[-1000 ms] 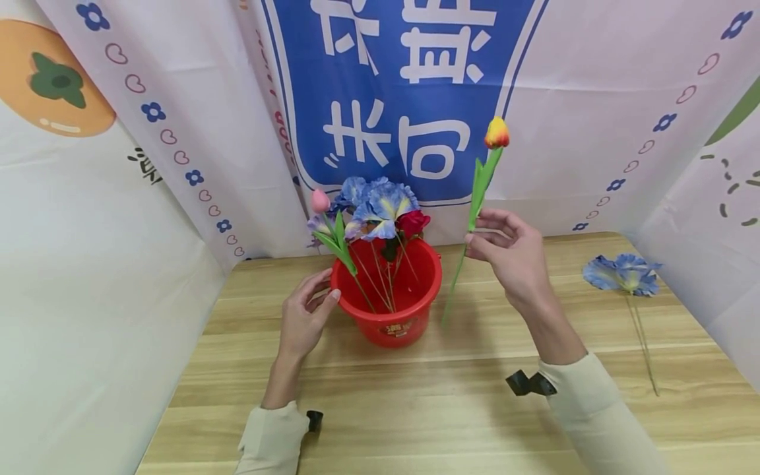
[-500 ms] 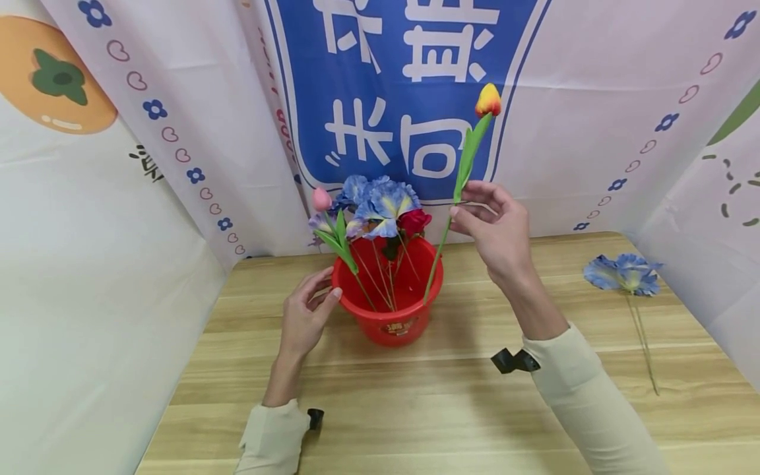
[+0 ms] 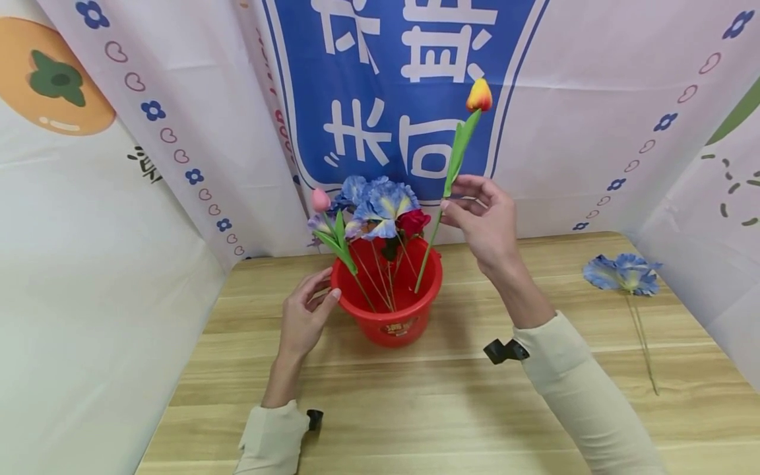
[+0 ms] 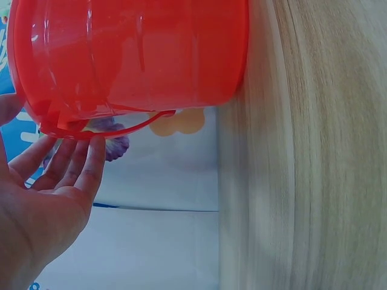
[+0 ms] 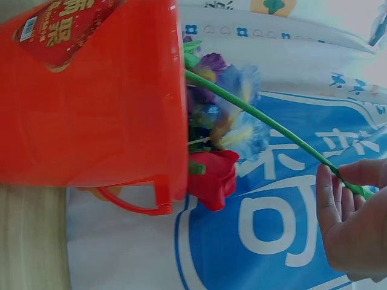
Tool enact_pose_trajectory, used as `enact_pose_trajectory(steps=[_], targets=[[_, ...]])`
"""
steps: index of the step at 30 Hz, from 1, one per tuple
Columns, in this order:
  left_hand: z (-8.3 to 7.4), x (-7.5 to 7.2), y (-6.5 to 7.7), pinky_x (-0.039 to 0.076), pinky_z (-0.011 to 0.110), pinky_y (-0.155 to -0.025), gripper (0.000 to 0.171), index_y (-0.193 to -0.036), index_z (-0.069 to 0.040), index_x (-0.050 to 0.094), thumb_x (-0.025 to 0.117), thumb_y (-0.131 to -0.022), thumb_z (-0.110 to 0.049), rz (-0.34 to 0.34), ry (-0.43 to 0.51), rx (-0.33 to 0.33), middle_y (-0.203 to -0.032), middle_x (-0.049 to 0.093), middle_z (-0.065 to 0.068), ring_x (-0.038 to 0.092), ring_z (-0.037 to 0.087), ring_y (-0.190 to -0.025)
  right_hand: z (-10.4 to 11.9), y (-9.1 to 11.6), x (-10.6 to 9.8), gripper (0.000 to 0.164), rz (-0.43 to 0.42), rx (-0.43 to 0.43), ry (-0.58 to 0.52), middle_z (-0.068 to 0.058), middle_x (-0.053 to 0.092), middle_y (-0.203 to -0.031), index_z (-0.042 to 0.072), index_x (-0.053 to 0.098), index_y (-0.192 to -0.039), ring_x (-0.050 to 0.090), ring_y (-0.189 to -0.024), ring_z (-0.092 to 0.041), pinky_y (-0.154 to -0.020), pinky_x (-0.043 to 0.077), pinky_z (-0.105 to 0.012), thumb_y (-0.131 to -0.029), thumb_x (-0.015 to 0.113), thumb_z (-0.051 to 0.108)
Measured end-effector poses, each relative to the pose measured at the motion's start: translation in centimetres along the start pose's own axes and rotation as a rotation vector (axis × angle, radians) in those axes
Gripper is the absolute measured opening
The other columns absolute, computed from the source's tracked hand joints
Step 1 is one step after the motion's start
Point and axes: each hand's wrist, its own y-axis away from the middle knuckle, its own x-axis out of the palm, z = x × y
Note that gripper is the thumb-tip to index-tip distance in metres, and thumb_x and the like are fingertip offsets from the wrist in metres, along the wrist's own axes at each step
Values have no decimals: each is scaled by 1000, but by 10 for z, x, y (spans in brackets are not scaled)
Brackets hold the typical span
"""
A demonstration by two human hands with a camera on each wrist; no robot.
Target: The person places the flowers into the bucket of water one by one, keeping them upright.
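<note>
A red plastic bucket [image 3: 388, 326] stands on the table with several artificial flowers in it: a pink tulip [image 3: 321, 200], blue irises [image 3: 386, 204] and a red rose [image 3: 413, 223]. My left hand [image 3: 305, 315] holds the bucket's left rim, thumb at the front; in the left wrist view its fingers [image 4: 75, 163] meet the rim and handle. Between thumb and fingers my right hand [image 3: 489, 221] pinches the stem of a yellow-and-red tulip [image 3: 479, 95]. That tulip leans right, its stem's lower end inside the bucket mouth. In the right wrist view the green stem [image 5: 260, 115] crosses the rim.
Another blue iris [image 3: 629, 274] lies on the wooden table [image 3: 415, 409] at the right, its stem toward the front. Behind the bucket hangs a printed cloth [image 3: 564, 132], close to the table's back edge.
My right hand has moved left and up with the yellow-and-red tulip, bringing its stem end from beside the bucket over the rim and inside. The left hand has stayed at the rim.
</note>
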Motion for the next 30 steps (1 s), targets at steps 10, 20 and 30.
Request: enact_pose_trajectory(steps=[10, 20, 30], targets=[[1, 0, 0, 62, 20, -97, 45, -141, 3, 67, 76, -97, -2, -3, 3, 2, -139, 68, 23, 69, 10, -117, -25, -2, 12, 37, 75, 44, 112, -16, 69, -118, -4, 64, -133, 75, -96, -17, -79, 69, -32, -97, 72, -4], [0, 0, 0, 63, 23, -98, 45, -141, 3, 66, 75, -97, -2, -3, 12, 0, -141, 67, 23, 69, 8, -117, -54, 7, 21, 36, 90, 44, 314, -19, 75, -116, 1, 71, -130, 76, -101, -31, -79, 66, -20, -94, 77, -1], [0, 0, 1, 62, 21, -97, 46, -142, 3, 66, 76, -98, -4, 6, 6, 1, -142, 67, 22, 68, 6, -117, -66, 17, 25, 33, 124, -5, 464, -20, 77, -113, -2, 71, -125, 79, -102, -34, -95, 67, -47, -93, 78, 0]])
